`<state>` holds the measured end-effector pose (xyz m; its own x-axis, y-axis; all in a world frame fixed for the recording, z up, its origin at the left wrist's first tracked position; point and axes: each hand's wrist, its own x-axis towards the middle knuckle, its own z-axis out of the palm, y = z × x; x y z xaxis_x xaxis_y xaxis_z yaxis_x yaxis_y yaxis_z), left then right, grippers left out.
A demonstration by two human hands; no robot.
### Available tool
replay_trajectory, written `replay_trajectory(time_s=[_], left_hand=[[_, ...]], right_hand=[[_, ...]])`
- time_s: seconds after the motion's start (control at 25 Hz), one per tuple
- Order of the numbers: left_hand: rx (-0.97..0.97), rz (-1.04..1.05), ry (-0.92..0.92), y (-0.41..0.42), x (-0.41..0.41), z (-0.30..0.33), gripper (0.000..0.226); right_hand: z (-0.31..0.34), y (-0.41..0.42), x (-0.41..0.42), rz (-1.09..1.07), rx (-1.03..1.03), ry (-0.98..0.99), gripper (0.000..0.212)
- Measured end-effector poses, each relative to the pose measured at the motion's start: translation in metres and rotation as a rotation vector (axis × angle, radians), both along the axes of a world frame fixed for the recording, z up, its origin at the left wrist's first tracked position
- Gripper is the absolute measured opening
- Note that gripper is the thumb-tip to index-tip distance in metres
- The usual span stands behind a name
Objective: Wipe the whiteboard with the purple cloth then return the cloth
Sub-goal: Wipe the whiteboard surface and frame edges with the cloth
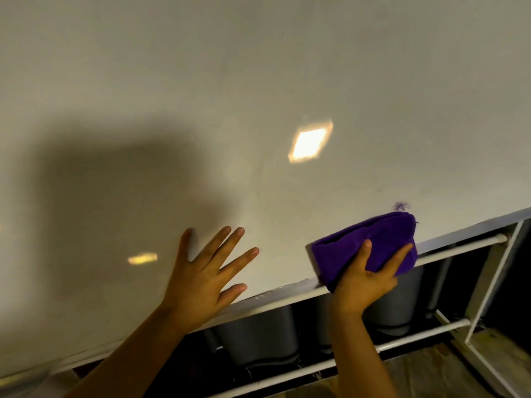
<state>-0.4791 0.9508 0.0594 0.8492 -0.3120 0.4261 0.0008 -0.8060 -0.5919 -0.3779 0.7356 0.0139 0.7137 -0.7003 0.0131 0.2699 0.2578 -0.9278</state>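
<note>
The whiteboard fills most of the view, its surface pale with light reflections and my shadow on the left. A folded purple cloth lies against the board's lower right part, just above the bottom frame. My right hand presses the cloth to the board with spread, straight fingers and the thumb on its left part. A small purple smudge sits just above the cloth. My left hand rests flat on the board with fingers spread, near the bottom edge.
The board's bottom frame slants up to the right. Below it run white stand bars, and grey round containers stand behind them. A white upright frame and wooden floor are at the lower right.
</note>
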Motion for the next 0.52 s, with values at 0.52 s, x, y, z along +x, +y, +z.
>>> replay_trajectory(time_s=[0.52], left_hand=[[0.087,0.048,-0.050,0.032,-0.008,-0.006,0.071]], right_hand=[[-0.004,0.064,-0.043,0.145,0.039,0.061,0.073]])
